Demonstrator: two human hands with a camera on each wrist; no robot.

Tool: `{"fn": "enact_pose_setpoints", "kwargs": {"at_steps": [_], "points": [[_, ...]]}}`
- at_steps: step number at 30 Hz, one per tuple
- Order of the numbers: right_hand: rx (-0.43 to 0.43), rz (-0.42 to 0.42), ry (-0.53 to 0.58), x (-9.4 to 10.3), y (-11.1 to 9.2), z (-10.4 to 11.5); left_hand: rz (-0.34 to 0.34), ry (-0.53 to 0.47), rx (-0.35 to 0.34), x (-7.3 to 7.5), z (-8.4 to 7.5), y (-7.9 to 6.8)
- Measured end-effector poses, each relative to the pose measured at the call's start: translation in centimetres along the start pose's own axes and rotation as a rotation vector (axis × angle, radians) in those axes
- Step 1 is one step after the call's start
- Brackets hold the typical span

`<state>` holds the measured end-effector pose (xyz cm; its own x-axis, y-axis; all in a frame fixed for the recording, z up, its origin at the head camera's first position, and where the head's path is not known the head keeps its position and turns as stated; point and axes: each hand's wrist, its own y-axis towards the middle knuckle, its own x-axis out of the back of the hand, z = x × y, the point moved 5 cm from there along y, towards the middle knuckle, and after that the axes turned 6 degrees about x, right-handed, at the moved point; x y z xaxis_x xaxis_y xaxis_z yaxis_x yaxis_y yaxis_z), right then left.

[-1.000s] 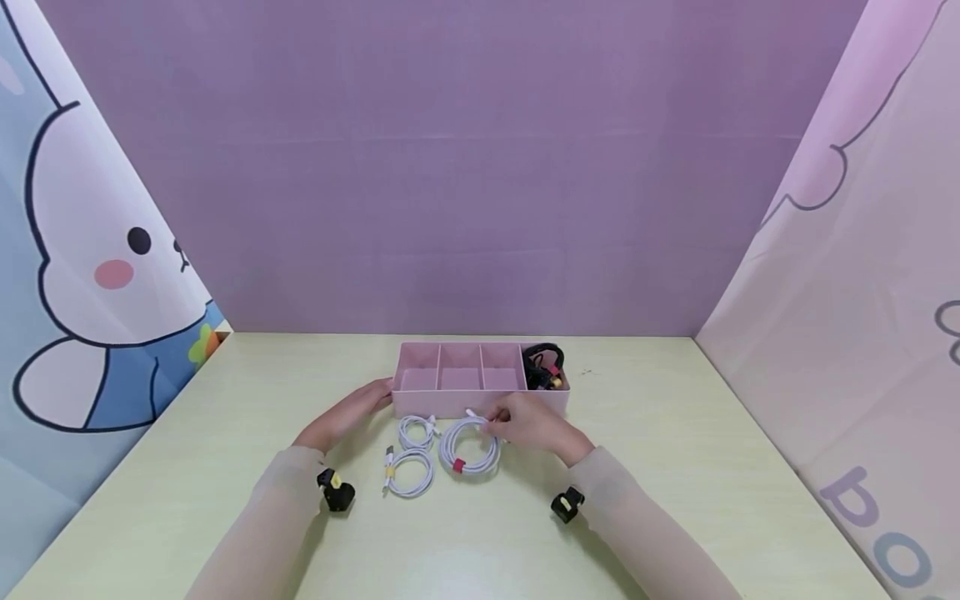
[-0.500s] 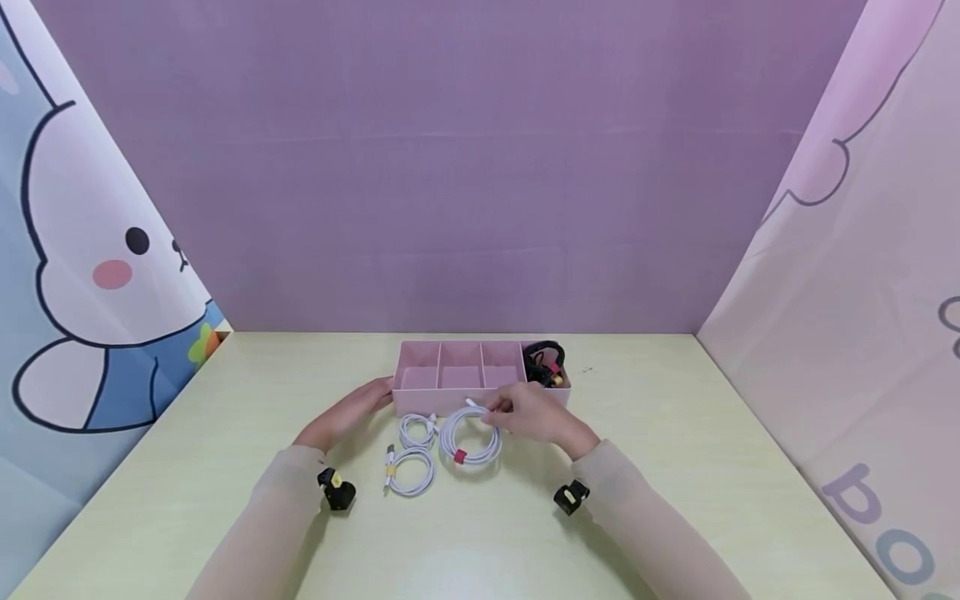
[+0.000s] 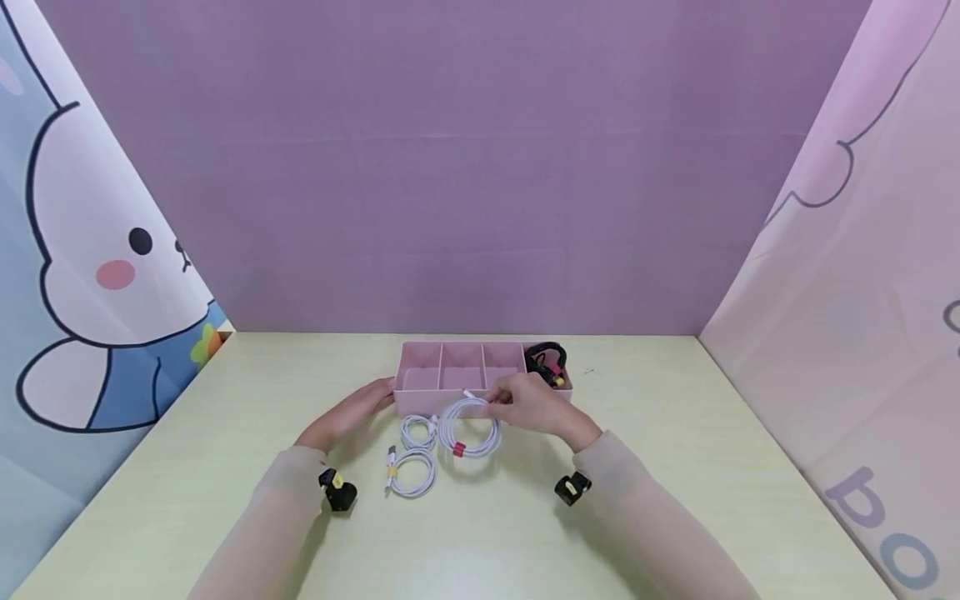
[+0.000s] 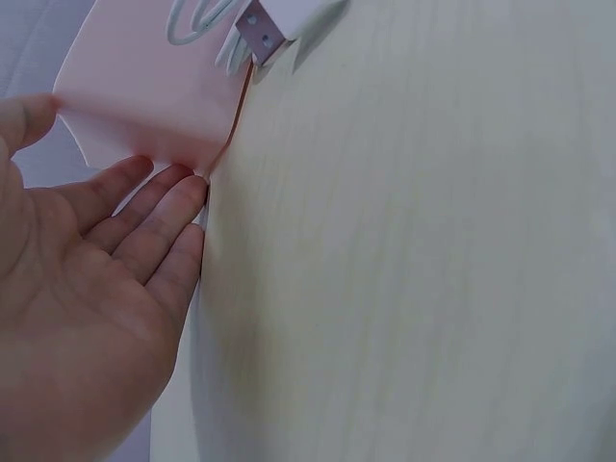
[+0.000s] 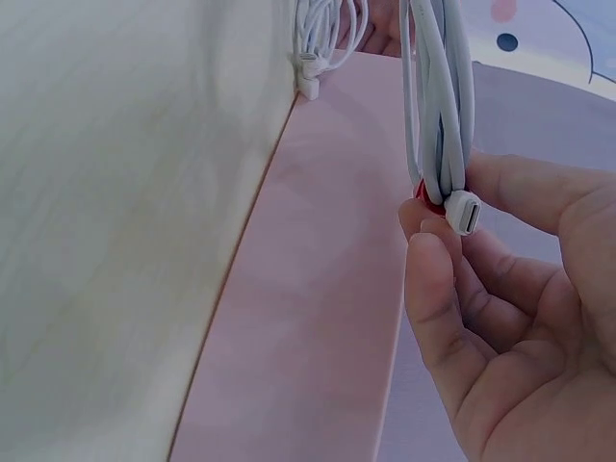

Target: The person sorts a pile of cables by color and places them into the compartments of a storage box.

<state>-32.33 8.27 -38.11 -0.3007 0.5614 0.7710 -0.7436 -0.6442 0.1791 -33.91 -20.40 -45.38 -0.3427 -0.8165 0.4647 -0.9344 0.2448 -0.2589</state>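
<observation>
My right hand (image 3: 532, 410) pinches a coiled white cable (image 3: 444, 430) by its right side, holding it raised in front of the pink divided box (image 3: 423, 403). The coil has a red tie (image 3: 458, 449). In the right wrist view, a USB-C plug (image 5: 465, 214) sticks out between thumb and fingers. My left hand (image 3: 351, 415) touches the left end of the box; in the left wrist view its fingers are nearly straight against the end wall (image 4: 154, 87). Two smaller white cable coils lie on the table, one (image 3: 403, 435) near the box and one (image 3: 431, 478) with a yellow tie (image 3: 392, 472).
The box's rightmost compartment holds bundled black cables (image 3: 545, 357) with red and yellow parts. Its other compartments show bare pink floors. The light wooden table (image 3: 645, 400) extends to both sides. Purple cloth (image 3: 480, 167) hangs behind, with printed cloth panels at left and right.
My right hand has lifted the red-tied coil slightly off the table, up toward the box's front rim. The left hand and the other two coils stay in place.
</observation>
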Motion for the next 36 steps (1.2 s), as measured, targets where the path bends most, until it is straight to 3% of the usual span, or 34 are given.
{"fn": "enact_pose_setpoints", "kwargs": {"at_steps": [24,36], "points": [[-0.015,-0.092,-0.028,1.9,0.9,0.1,-0.006,0.009,0.005,0.1,0.2,0.2],[-0.017,-0.124,0.014,2.2,1.3,-0.2,-0.005,0.008,-0.013,-0.1,-0.1,0.0]]}}
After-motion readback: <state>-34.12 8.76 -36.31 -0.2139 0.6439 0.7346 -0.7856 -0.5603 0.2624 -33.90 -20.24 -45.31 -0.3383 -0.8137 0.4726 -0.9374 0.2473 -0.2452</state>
